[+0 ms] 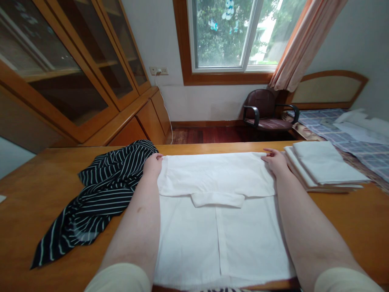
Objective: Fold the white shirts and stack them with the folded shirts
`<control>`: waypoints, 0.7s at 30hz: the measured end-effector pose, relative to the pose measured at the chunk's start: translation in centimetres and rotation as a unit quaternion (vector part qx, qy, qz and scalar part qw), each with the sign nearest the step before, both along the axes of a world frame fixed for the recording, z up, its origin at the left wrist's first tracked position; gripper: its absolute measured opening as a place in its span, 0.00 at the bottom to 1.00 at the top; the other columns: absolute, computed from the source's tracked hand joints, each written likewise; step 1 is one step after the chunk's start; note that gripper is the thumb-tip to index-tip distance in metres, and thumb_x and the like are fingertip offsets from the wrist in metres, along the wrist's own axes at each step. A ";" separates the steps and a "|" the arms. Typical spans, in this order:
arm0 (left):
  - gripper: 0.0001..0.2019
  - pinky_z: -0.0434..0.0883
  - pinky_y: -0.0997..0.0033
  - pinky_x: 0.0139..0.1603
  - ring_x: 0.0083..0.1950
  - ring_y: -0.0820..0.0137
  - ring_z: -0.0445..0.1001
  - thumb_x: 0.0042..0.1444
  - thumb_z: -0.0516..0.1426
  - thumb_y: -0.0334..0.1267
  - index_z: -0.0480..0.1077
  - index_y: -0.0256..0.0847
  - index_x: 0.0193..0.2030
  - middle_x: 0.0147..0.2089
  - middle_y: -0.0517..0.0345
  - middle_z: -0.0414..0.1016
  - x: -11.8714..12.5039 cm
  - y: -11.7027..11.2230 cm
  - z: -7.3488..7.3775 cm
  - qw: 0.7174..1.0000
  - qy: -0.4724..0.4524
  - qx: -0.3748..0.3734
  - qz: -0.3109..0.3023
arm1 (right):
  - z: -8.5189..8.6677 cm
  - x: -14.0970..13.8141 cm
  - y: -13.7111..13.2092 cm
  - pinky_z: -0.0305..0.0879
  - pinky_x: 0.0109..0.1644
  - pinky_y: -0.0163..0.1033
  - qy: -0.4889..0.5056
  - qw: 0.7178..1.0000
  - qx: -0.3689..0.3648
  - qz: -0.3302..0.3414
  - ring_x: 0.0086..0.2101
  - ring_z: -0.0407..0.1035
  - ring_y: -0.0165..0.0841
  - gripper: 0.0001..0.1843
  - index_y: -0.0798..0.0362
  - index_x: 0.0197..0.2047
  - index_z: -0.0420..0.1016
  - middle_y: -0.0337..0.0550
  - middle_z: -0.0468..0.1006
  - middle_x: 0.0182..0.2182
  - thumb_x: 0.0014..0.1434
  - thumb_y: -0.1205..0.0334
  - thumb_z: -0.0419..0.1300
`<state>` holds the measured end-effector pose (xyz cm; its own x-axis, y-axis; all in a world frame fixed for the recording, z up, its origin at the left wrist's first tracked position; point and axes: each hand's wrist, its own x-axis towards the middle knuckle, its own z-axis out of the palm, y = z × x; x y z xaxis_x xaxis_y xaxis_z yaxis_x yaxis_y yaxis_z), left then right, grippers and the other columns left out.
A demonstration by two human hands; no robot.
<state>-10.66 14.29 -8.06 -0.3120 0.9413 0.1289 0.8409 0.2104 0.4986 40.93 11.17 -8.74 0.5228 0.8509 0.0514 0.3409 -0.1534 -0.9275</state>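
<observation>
A white collared shirt (188, 235) lies spread on the wooden table, its collar part folded down over the front so that a straight folded edge runs along the far side. At the far left corner of that fold, my left hand (152, 164) pinches the cloth. My right hand (276, 161) grips the far right corner, with a finger or two sticking out beyond the fabric. A black-and-white striped cloth (106, 186) lies crumpled beside my left forearm. To the right of my right hand sits a stack of folded white cloths (325, 162).
The wooden table (340, 227) fills the foreground. Behind it are a glass-door cabinet (100, 109) at left, a window (225, 36), an armchair (264, 109) and a bed (352, 129) at right. A white cord (165, 107) hangs from the wall socket.
</observation>
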 end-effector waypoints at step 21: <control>0.10 0.69 0.67 0.42 0.43 0.62 0.74 0.55 0.54 0.36 0.73 0.43 0.41 0.42 0.53 0.77 0.0 -0.1 0.1 1.000 -0.002 -0.003 -0.001 | 0.4 0.3 -0.2 0.64 0.31 0.33 0.070 0.996 -0.003 -0.053 0.26 0.68 0.30 0.28 0.56 0.46 0.77 0.41 0.77 0.28 0.37 0.65 0.69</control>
